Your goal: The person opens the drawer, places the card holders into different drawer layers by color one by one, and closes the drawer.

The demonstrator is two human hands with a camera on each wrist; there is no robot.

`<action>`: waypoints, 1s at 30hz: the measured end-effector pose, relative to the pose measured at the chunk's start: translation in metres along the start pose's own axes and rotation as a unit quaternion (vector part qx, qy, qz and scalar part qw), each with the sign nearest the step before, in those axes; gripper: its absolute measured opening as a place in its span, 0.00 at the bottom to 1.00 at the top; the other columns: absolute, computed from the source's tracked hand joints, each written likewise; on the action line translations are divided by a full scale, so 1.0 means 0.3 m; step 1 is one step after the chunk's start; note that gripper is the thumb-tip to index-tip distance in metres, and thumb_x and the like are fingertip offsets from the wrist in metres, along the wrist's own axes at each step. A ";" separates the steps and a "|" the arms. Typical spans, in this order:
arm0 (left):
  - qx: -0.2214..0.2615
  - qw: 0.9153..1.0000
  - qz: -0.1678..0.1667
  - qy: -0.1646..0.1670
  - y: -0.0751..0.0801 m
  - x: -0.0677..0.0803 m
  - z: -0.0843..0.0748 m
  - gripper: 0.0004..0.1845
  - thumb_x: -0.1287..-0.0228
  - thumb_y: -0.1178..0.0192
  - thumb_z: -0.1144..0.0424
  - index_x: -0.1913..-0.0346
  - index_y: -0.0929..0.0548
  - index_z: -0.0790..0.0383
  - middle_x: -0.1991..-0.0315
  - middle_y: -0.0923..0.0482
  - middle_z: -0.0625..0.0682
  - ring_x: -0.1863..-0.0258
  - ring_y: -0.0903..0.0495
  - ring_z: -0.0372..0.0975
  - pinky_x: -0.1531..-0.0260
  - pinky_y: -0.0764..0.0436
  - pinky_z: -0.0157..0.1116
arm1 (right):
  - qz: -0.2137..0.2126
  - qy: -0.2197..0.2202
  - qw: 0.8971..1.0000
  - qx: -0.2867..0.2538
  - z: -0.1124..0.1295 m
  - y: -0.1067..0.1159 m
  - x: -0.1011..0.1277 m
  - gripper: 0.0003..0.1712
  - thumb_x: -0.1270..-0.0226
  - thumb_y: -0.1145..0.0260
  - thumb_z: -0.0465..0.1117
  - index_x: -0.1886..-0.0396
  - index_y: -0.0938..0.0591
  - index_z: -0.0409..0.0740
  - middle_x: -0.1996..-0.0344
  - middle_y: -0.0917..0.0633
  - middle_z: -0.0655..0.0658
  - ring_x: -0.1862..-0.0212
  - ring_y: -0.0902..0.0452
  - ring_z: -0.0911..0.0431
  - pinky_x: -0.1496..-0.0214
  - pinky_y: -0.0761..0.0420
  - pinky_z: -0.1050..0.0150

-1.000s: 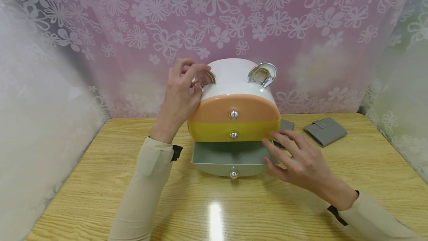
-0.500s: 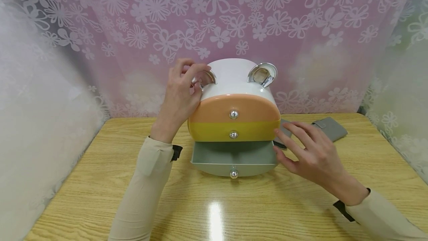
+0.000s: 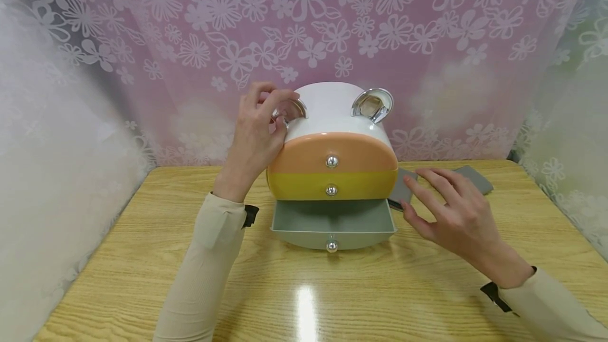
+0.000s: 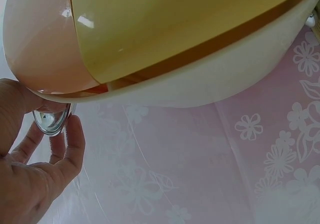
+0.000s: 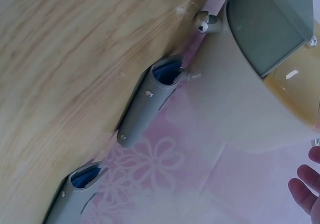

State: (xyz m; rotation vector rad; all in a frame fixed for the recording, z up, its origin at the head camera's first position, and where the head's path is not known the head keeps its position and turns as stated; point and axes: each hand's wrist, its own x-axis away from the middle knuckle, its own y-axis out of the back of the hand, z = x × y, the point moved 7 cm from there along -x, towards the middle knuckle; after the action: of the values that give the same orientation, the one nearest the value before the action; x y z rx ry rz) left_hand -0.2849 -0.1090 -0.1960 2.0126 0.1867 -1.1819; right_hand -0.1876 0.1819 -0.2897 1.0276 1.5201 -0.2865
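A small white drawer box (image 3: 332, 110) stands mid-table with an orange drawer (image 3: 304, 154) and a yellow drawer (image 3: 294, 186) closed. Its bottom green drawer (image 3: 294, 239) is pulled out, and no contents show in it. My left hand (image 3: 254, 139) grips the silver ear (image 3: 299, 108) at the box's upper left; the left wrist view has thumb and fingers around that ear (image 4: 49, 124). To the right of the box, my right hand (image 3: 458, 218) hovers with loosely bent fingers, holding nothing. Its fingertips overlap a grey wallet (image 3: 399, 191) in the head view, but appear apart from it in the right wrist view.
A second grey wallet (image 3: 477, 179) lies farther right, partly hidden behind my right hand. Another silver ear (image 3: 372, 105) rises from the box's upper right. Behind the wooden table (image 3: 190, 268) hangs a pink flowered curtain (image 3: 304, 25).
My right hand has moved away from the box's right side, rightward and slightly back, over the wallets. The left hand stays on the ear, and the green drawer remains pulled out.
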 end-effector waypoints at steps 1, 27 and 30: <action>0.000 1.000 -0.001 -0.001 0.000 -0.001 0.000 0.22 0.40 0.45 0.79 0.45 0.16 0.57 0.48 0.28 0.60 0.53 0.26 0.53 0.45 0.30 0.50 | 0.001 -0.001 1.000 0.001 -0.004 -0.001 0.003 0.25 0.27 0.41 0.53 0.55 0.12 0.35 0.59 0.13 0.30 0.62 0.18 0.32 0.69 0.21 0.39; 0.004 1.000 0.009 0.014 0.001 -0.001 0.001 0.21 0.38 0.44 0.78 0.45 0.16 0.57 0.47 0.29 0.60 0.49 0.29 0.53 0.48 0.26 0.47 | 0.110 -0.059 0.990 0.057 -0.183 -0.034 0.123 0.32 0.24 0.46 0.60 0.49 0.13 0.37 0.55 0.15 0.30 0.60 0.19 0.32 0.61 0.19 0.38; 0.003 1.000 0.012 0.019 0.000 0.000 0.003 0.21 0.37 0.44 0.77 0.45 0.16 0.56 0.47 0.29 0.59 0.49 0.29 0.53 0.49 0.26 0.46 | 0.116 -0.069 0.989 0.059 -0.203 -0.038 0.136 0.33 0.24 0.47 0.61 0.48 0.13 0.38 0.55 0.14 0.31 0.61 0.19 0.32 0.61 0.20 0.38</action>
State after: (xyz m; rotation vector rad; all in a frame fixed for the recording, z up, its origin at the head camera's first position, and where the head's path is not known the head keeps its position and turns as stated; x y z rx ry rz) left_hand -0.2856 -0.1097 -0.1962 2.0377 0.1783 -1.1326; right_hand -0.2325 0.2352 -0.3151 1.2421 1.2576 -0.2796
